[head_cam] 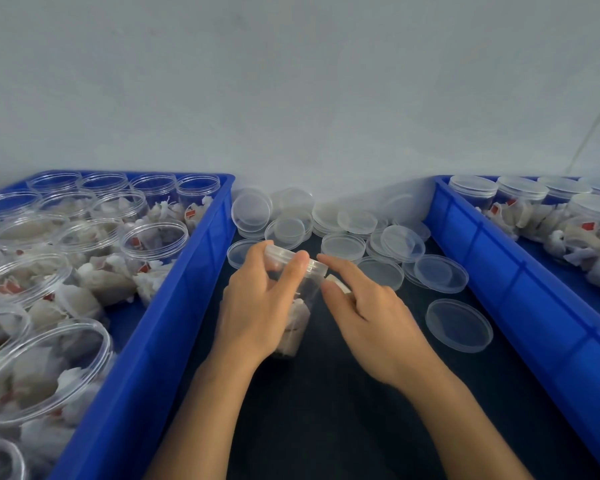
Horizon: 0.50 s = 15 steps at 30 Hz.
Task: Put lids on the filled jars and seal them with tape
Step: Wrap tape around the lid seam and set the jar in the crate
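two bare forearms reach over the dark matte table [326, 410] toward a clear plastic jar [297, 306], cylindrical and tilted, its lid [293, 258] already seated on top. the left hand [257, 306] wraps around the jar's side, fingers curled over the lid's rim. the right hand [368, 306] hovers just beside the jar's neck, index finger stretched toward the lid, thumb pinching what may be a small pale bit of tape [338, 284], too blurred to be sure. loose round transparent lids [458, 325] lie scattered behind and to the right. a glossy blue bin [174, 306] on the left holds open jars [153, 242] stuffed with crumpled white packets; another blue crate [520, 289] on the right holds lidded jars [473, 188].
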Each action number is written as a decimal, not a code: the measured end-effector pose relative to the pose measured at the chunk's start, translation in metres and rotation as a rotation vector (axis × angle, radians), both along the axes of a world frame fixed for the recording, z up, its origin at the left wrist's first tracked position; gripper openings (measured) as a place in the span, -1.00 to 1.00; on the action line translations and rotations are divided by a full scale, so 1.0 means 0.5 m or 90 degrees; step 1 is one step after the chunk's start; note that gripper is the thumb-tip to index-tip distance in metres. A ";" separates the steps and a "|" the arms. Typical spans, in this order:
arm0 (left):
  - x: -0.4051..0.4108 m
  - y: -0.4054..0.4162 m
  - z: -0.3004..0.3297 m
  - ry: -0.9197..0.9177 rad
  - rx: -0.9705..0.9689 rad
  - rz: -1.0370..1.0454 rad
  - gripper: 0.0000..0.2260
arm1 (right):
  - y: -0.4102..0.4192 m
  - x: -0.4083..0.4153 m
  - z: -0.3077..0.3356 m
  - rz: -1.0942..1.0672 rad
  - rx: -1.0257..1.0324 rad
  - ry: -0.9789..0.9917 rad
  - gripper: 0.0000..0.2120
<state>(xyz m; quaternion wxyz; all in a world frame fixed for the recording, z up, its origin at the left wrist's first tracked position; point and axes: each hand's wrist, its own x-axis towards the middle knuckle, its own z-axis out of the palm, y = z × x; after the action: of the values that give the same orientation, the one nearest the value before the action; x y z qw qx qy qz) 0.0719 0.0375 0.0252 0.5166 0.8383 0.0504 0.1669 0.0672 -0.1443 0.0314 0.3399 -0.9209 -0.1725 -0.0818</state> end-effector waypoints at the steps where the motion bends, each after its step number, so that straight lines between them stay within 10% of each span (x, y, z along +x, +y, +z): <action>1: 0.000 0.003 -0.001 0.002 -0.013 -0.005 -0.34 | -0.002 0.002 0.001 -0.001 -0.001 -0.007 -0.65; 15: 0.000 0.014 0.000 -0.005 -0.071 -0.065 -0.45 | -0.021 0.021 -0.004 -0.048 -0.040 -0.066 -0.62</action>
<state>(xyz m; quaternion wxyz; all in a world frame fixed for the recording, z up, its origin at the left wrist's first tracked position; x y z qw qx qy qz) 0.0717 0.0443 0.0254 0.5706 0.8090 0.0150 0.1403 0.0774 -0.1547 0.0293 0.2983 -0.9315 -0.1571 -0.1367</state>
